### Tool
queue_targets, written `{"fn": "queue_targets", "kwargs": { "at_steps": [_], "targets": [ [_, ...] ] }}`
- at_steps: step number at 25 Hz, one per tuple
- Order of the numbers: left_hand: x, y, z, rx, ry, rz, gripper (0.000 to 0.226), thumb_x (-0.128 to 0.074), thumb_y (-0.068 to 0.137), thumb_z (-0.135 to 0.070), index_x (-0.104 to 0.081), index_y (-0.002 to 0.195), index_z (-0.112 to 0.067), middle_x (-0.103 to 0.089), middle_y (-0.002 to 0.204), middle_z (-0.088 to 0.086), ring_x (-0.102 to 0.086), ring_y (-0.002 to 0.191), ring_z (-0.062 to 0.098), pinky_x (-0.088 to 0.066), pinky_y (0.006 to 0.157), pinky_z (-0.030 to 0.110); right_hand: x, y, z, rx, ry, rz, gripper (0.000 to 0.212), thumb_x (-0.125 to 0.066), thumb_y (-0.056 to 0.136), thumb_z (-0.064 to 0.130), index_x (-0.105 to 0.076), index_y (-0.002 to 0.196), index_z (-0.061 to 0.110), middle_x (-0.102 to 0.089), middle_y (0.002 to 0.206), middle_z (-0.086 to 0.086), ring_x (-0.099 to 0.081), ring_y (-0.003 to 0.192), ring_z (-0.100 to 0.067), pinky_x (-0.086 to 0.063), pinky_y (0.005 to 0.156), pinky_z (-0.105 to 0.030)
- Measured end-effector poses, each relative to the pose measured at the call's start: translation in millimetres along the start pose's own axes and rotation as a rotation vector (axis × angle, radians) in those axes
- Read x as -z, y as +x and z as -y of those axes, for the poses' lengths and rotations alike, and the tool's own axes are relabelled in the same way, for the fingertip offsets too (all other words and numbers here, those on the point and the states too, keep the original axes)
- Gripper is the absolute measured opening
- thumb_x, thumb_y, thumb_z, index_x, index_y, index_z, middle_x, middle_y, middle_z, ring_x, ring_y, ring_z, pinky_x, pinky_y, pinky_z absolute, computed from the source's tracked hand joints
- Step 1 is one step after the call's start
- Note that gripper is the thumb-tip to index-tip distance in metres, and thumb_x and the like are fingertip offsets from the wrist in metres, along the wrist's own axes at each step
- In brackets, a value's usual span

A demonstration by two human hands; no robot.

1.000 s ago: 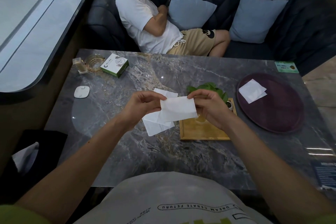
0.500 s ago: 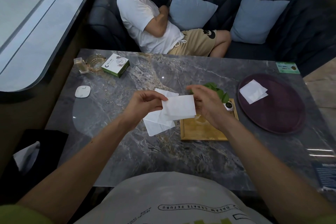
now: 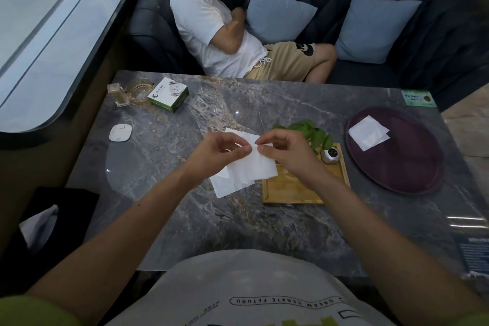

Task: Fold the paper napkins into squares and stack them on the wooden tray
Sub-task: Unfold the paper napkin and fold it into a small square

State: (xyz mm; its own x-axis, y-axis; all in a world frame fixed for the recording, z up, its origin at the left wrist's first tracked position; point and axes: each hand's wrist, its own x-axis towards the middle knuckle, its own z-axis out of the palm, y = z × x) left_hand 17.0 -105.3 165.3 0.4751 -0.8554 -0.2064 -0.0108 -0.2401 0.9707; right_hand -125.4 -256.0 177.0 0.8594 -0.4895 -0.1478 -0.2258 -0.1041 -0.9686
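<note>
The left hand [image 3: 217,152] pinches the top edge of a thin white paper napkin [image 3: 255,168] between thumb and forefinger. The napkin hangs from this pinch in the air, just above a small pile of loose white napkins [image 3: 227,186] that lie on the grey marble table [image 3: 185,219]. The right hand [image 3: 287,152] pinches the same top edge just beside the left thumb, so both grips meet at nearly one spot. I judge that the step in hand is a fold made in the air, one half brought onto the other. To do it well, the pinched corners should meet exactly, edge on edge, before any crease is pressed, because the paper is soft and slips askew easily. It seems better to lay the napkin then on the table and run a finger along the fold. Further right stands a square light wooden tray [image 3: 288,190] with a small potted green plant [image 3: 312,132] at its far corner. After it comes a round dark purple tray [image 3: 423,172], well apart from the hands, where two folded white squares [image 3: 367,135] already lie, a little askew. The new square probably belongs on them, with its edges matched.
</note>
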Motion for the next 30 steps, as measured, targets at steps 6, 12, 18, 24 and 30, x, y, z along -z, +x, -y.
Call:
{"fn": "queue_targets", "kwargs": {
  "at_steps": [6,12,18,24,30],
  "targets": [
    [-1,-1,4,-0.043,-0.049,0.024,0.006,-0.071,0.086,-0.014,-0.076,0.087,-0.01,-0.076,0.082,-0.003,-0.07,0.077,0.009,-0.051,0.065,0.017,-1,0,-2,-0.014,-0.003,0.001,0.005,-0.073,0.085,0.021,-0.075,0.089,0.019,-0.073,0.095,-0.011,-0.069,0.087,-0.024,-0.056,0.076,-0.043],
    [3,-3,5,0.023,-0.109,-0.026,0.005,-0.071,0.086,-0.009,-0.075,0.087,-0.007,-0.077,0.083,0.006,-0.073,0.077,0.016,-0.058,0.064,0.025,3,2,-9,-0.026,-0.007,-0.04,0.005,-0.071,0.087,0.022,-0.075,0.087,0.02,-0.073,0.097,-0.012,-0.069,0.087,-0.023,-0.056,0.074,-0.041],
    [5,-2,8,0.048,-0.157,-0.088,0.009,-0.071,0.084,-0.007,-0.073,0.092,-0.003,-0.077,0.086,0.011,-0.074,0.078,0.022,-0.061,0.07,0.031,9,1,-7,-0.031,0.056,-0.072,0.011,-0.069,0.088,0.023,-0.074,0.079,0.027,-0.073,0.078,0.009,-0.066,0.071,-0.002,-0.049,0.055,-0.017],
    [7,-1,11,0.036,-0.206,-0.138,0.005,-0.071,0.084,-0.007,-0.073,0.089,-0.006,-0.076,0.075,0.004,-0.071,0.068,0.015,-0.06,0.065,0.025,9,3,-14,-0.096,0.164,-0.067,0.007,-0.073,0.084,0.025,-0.073,0.091,0.027,-0.076,0.09,0.005,-0.071,0.083,-0.01,-0.055,0.061,-0.026],
    [5,-1,11,0.093,-0.279,-0.111,0.027,-0.072,0.084,-0.011,-0.068,0.107,0.003,-0.071,0.099,0.024,-0.072,0.087,0.027,-0.06,0.074,0.03,6,1,-17,-0.125,0.239,-0.049,0.015,-0.074,0.084,0.015,-0.07,0.096,0.021,-0.077,0.095,0.0,-0.073,0.087,-0.017,-0.056,0.064,-0.027]
  ]
}}
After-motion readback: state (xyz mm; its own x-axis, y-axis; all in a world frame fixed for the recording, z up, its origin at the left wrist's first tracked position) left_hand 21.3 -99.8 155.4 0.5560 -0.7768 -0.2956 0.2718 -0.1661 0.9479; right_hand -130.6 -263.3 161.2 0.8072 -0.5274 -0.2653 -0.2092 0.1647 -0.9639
